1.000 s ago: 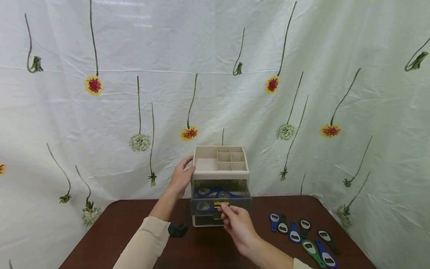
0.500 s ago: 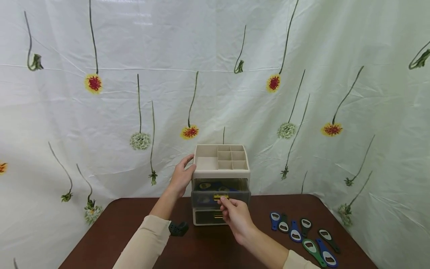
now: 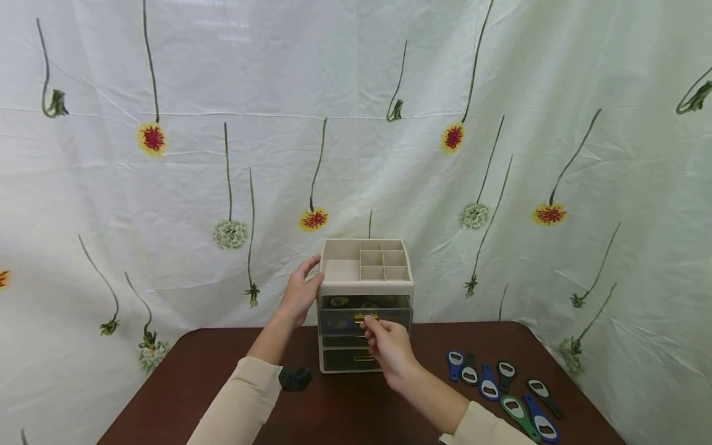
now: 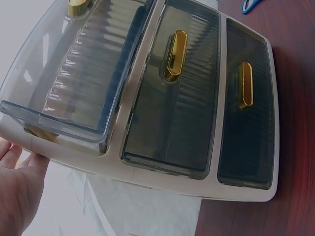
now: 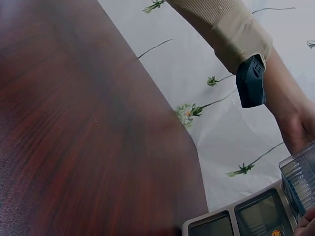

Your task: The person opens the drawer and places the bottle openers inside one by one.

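A cream desktop organizer [image 3: 367, 288] with three smoky see-through drawers stands at the middle of the table. My left hand [image 3: 300, 295] rests against its upper left side, also seen in the left wrist view, where the hand [image 4: 19, 194] lies at the organizer's edge. The top drawer [image 3: 336, 322] sticks partway out. Between thumb and index finger, my right hand [image 3: 394, 352] pinches its gold handle [image 3: 359, 317]. Bottle openers [image 3: 339, 301] show dimly inside that drawer. The middle drawer [image 4: 172, 98] and the bottom drawer [image 4: 246, 132] sit flush in the frame.
Several bottle openers [image 3: 489, 389] in blue, green and black lie on the dark brown table [image 3: 334, 411], right of the organizer. A white cloth [image 3: 267, 185] printed with flowers hangs behind. Divided compartments [image 3: 384, 261] top the organizer.
My right hand has moved away from me with the handle, and the top drawer has slid further into the organizer. The lower drawers now show more. My left hand stays put.
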A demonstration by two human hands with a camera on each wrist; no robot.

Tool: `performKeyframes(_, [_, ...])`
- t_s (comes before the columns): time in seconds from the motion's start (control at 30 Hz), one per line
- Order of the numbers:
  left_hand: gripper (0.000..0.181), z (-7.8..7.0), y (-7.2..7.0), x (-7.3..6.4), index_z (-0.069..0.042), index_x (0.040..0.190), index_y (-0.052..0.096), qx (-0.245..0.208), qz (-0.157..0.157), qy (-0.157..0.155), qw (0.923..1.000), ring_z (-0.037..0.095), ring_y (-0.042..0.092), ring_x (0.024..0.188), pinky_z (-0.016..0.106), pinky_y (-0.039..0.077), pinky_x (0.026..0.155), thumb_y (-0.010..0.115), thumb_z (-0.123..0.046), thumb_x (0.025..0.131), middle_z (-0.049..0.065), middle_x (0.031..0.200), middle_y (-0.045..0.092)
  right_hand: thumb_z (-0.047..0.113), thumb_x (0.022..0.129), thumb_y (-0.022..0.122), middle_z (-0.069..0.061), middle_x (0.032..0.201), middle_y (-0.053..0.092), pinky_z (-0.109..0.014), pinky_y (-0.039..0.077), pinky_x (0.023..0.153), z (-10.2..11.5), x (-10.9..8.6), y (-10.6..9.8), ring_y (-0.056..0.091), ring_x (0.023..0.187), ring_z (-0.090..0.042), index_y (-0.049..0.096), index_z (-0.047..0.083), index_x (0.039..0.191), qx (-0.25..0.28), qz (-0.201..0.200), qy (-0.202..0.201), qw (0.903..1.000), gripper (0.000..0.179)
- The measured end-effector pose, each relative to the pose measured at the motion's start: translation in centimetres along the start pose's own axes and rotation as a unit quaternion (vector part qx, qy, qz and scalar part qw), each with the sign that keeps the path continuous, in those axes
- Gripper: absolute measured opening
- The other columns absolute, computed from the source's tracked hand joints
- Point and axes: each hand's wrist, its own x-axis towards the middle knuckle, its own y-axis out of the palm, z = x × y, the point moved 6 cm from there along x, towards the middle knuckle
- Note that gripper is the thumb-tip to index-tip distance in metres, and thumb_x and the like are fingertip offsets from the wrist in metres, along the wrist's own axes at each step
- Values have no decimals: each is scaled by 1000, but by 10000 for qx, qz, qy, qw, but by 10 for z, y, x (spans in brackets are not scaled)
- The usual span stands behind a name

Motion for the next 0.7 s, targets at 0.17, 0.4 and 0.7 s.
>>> performKeyframes(0.17, [53, 0, 0, 0, -5, 159, 38, -34, -2, -19, 10000, 35, 40, 142, 55, 43, 106, 51, -10, 107, 13, 166, 27, 21, 105, 62, 1, 78, 55, -21, 43, 63, -1, 8, 0, 48, 66, -7, 68, -12, 108, -14, -78, -47, 10000, 33])
performKeyframes(0.4, [53, 2, -1, 1, -5, 159, 37, -79, 35, -7, 10000, 35, 40, 142, 55, 43, 106, 50, -9, 108, 13, 166, 27, 20, 104, 63, 2, 76, 56, -21, 42, 61, -2, 18, -1, 47, 64, -6, 69, -13, 106, -71, -164, -108, 9998, 33])
performKeyframes(0.7, [54, 2, 0, 3, -4, 160, 36, -137, 100, 38, 9998, 36, 41, 141, 55, 42, 107, 50, -9, 108, 13, 166, 26, 19, 105, 63, 1, 76, 55, -21, 41, 60, 1, 22, 2, 46, 64, -7, 69, -11, 103, -81, -164, -225, 9996, 32])
